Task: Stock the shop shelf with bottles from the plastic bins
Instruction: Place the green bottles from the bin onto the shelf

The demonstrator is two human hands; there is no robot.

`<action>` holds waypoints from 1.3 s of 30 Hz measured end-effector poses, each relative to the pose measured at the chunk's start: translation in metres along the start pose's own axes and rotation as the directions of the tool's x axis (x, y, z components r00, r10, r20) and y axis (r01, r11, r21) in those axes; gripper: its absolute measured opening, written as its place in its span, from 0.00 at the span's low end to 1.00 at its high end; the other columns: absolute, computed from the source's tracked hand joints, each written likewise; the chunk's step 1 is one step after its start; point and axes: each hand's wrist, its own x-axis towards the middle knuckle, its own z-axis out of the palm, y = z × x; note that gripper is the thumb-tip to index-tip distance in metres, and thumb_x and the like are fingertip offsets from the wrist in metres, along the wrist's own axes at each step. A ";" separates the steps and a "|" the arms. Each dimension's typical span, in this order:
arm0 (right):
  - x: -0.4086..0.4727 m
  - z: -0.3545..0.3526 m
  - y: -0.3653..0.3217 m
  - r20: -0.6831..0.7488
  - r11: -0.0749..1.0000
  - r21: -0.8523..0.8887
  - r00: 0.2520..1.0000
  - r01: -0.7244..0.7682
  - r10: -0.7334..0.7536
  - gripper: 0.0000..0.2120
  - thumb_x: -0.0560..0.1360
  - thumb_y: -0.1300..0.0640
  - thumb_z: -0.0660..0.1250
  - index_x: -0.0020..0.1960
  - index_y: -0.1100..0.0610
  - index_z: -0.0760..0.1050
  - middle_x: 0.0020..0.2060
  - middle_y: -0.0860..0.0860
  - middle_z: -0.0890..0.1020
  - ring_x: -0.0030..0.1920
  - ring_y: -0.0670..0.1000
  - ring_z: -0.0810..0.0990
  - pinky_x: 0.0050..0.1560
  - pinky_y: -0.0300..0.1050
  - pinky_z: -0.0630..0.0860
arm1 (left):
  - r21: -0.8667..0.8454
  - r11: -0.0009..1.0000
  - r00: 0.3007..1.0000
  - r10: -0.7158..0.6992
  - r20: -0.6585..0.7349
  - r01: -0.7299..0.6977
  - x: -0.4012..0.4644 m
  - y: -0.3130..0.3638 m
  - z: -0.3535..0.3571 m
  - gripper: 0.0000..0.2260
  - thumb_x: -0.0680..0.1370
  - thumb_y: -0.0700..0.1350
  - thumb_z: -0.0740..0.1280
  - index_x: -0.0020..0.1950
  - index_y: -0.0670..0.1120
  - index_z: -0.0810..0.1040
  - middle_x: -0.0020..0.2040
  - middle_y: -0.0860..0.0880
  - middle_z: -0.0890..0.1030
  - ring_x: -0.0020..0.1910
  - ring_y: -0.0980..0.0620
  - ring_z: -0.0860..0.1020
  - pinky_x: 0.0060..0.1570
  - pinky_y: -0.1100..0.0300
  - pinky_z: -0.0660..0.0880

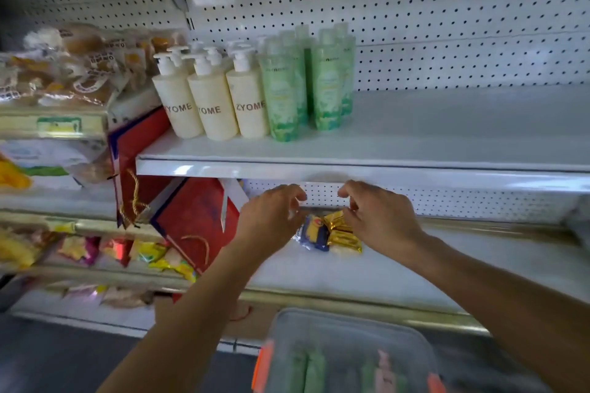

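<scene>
Presently no bottle is being held: the left hand (271,217) is being kept with its grip loosely curled around nothing, while the right hand (380,217) is pinching the top of a gold packet (343,234) on the lower shelf (479,265), with a blue packet (314,233) touching it at nine o'clock. Stocking is being left partly done, as judged. At twelve o'clock, on the upper shelf (447,124), cream pump bottles (210,105) and green bottles (287,89) are being displayed in short rows, with bare space stretching toward three o'clock. At six o'clock, more bottles are being carried in the plastic bin (344,329), blurred but green and pink.
</scene>
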 end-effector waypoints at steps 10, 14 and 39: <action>-0.066 0.144 0.019 0.454 0.986 0.033 0.881 -0.166 0.133 0.13 0.78 0.51 0.60 0.62 0.48 0.70 0.56 0.45 0.80 0.57 0.51 0.78 0.53 0.45 0.73 | -0.147 0.942 0.880 -0.215 0.424 0.301 -0.071 -0.064 0.140 0.10 0.76 0.50 0.67 0.57 0.53 0.77 0.50 0.54 0.82 0.50 0.52 0.80 0.51 0.59 0.75; -0.098 0.211 0.023 0.595 0.962 -0.007 0.773 -0.272 0.223 0.13 0.78 0.51 0.59 0.62 0.48 0.70 0.59 0.47 0.78 0.60 0.53 0.77 0.54 0.44 0.71 | -0.167 0.873 0.768 -0.294 0.569 0.458 -0.104 -0.087 0.208 0.09 0.75 0.46 0.69 0.54 0.48 0.80 0.49 0.49 0.83 0.50 0.48 0.81 0.49 0.59 0.75; -0.221 0.475 0.029 0.879 0.307 -0.002 0.144 -0.952 0.454 0.26 0.69 0.58 0.74 0.64 0.60 0.69 0.51 0.53 0.77 0.47 0.51 0.76 0.42 0.42 0.73 | 0.037 0.776 0.388 -0.355 0.850 0.630 -0.152 -0.145 0.436 0.12 0.78 0.37 0.56 0.56 0.38 0.77 0.54 0.39 0.80 0.55 0.40 0.79 0.48 0.53 0.75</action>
